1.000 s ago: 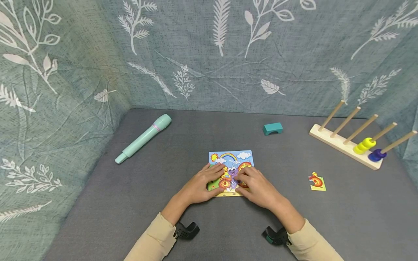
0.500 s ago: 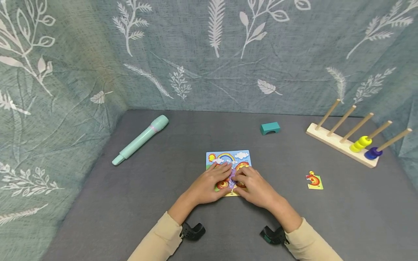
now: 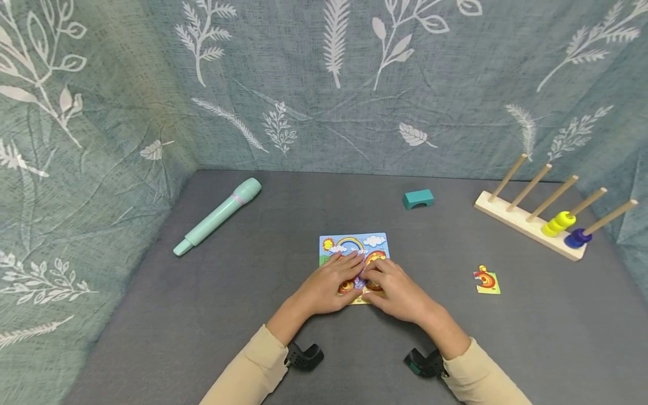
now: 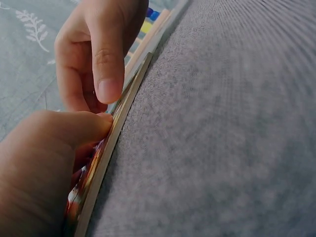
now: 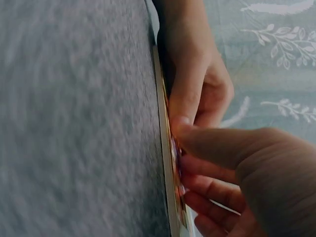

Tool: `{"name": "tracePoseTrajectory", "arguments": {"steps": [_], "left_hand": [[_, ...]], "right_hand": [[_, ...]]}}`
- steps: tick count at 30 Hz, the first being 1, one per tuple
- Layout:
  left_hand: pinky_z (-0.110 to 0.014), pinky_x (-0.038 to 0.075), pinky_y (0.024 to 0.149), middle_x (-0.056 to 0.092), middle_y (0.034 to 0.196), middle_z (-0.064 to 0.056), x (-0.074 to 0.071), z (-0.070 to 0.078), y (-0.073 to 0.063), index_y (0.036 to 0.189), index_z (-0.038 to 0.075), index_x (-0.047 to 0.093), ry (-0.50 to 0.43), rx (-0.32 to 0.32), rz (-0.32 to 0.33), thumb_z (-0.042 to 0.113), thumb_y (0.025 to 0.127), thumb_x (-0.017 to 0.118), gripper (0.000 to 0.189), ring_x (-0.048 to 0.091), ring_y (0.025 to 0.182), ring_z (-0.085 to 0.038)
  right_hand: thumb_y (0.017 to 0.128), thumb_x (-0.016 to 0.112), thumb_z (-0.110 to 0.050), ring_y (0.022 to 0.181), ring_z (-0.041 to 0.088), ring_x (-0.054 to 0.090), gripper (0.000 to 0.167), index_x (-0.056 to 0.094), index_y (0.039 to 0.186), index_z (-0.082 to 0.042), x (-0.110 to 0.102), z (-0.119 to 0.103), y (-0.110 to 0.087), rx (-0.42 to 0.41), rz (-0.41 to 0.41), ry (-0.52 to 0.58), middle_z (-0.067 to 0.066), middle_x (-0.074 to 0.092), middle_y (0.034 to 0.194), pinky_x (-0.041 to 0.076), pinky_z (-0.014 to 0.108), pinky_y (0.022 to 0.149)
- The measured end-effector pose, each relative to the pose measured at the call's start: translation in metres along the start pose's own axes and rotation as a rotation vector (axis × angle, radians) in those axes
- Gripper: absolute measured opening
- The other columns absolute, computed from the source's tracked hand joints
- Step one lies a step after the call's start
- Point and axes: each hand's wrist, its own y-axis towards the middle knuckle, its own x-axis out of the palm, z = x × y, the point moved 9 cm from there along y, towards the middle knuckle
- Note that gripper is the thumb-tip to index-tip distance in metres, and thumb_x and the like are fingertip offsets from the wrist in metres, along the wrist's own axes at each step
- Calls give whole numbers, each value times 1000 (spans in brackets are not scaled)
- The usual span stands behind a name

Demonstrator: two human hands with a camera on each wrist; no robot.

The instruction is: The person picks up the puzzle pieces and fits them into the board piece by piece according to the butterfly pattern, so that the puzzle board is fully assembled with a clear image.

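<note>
A flat jigsaw puzzle with a sun, a rainbow and a butterfly lies on the grey tabletop. My left hand rests over its left and middle part, fingers fairly straight, the thumb along the near edge. From the right, my right hand has bent fingers and a thumb on either side of a purple puzzle piece at the lower middle, which it seems to pinch. Both thumbs almost meet in the wrist views. The hands hide much of the picture. A loose puzzle piece with an orange swirl lies farther right.
A mint-green toy microphone lies at the left. Behind the puzzle stands a teal arch block. The wooden peg stand, with yellow and blue beads, is at the right. Patterned cloth hangs along the back and left.
My left hand has slid right across the puzzle, closer to the right hand, and covers more of the butterfly. The right hand has hardly moved. The whole view has shifted slightly.
</note>
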Motion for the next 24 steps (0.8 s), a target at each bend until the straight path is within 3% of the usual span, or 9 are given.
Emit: {"name": "tracePoseTrajectory", "arguments": {"steps": [10,17,24], "left_hand": [[-42,24,119,44,146,-8,2,-2,-2,140,7,47,-4,11,5,36,93,56,56,36,139,-20],[-41,23,120,43,147,-6,3,-4,-1,141,8,47,2,4,-8,38,93,56,57,35,140,-18],[-40,24,119,43,147,-5,4,-4,-2,140,7,47,11,15,-10,37,93,56,57,36,139,-18]], "right_hand": [[85,71,-24,115,23,54,40,62,120,-7,-5,12,-6,58,-95,102,4,61,120,47,44,98],[83,73,-21,118,25,53,48,58,126,-6,-25,32,-24,90,-81,129,7,59,124,48,47,97],[81,75,-21,119,30,53,54,56,129,-5,-50,66,-55,170,-19,66,10,57,127,47,52,94]]}}
